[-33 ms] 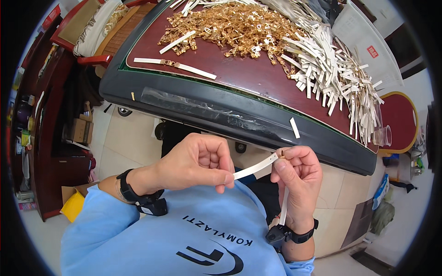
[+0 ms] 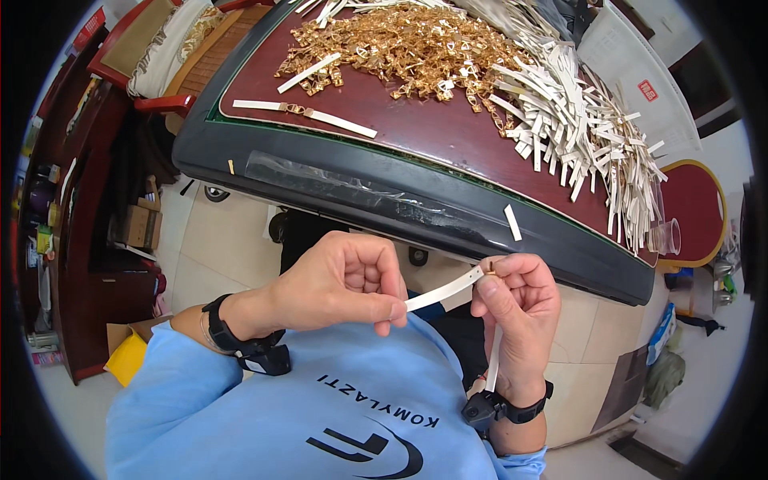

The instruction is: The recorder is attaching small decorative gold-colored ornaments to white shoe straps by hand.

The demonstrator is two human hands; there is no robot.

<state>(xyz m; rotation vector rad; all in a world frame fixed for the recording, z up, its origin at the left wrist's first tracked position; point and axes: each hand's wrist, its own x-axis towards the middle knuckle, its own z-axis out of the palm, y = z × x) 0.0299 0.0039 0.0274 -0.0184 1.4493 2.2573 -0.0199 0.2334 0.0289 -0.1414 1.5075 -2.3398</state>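
Observation:
Between my hands, in front of my chest, stretches a narrow white strap [image 2: 444,294] with small holes near its right end. My left hand [image 2: 340,284] pinches its left end between thumb and fingers. My right hand [image 2: 516,308] is closed on the other end, where a small gold buckle [image 2: 490,270] peeks out between thumb and forefinger, mostly hidden. A white strap length [image 2: 494,360] hangs from the right hand along the palm to the wrist. On the dark red tabletop [image 2: 384,172] lies a white strap with a gold buckle at its middle [image 2: 296,110].
A heap of gold buckles [image 2: 408,52] covers the table's far middle. Many loose white straps [image 2: 576,120] pile up at its right, near a clear plastic cup [image 2: 666,238]. One short white strip [image 2: 512,222] rests on the black table edge [image 2: 384,208]. A red-seated chair [image 2: 688,208] stands at right.

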